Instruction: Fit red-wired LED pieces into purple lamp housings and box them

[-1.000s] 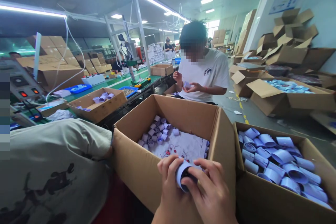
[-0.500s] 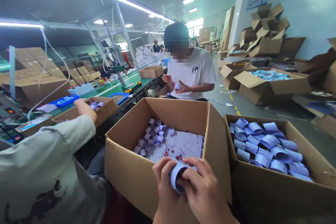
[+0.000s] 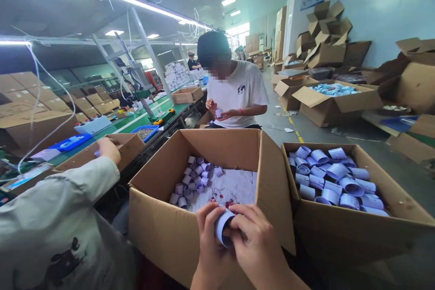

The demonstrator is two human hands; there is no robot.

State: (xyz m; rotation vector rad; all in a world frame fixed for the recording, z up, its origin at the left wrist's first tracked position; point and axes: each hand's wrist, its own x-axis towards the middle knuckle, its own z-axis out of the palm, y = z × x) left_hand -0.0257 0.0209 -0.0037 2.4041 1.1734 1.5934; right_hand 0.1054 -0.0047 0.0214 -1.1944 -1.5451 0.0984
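Where fingers [image 3: 208,214] meet, pale cylinder [image 3: 220,224], between them

Some fingertips of the right grip [image 3: 256,238] are hidden in the pale cylinder [image 3: 220,224], its inside too dark to read. A co-worker's hand [image 3: 109,148] looks blurred; their grey shirt [image 3: 64,217] runs off the left edge.
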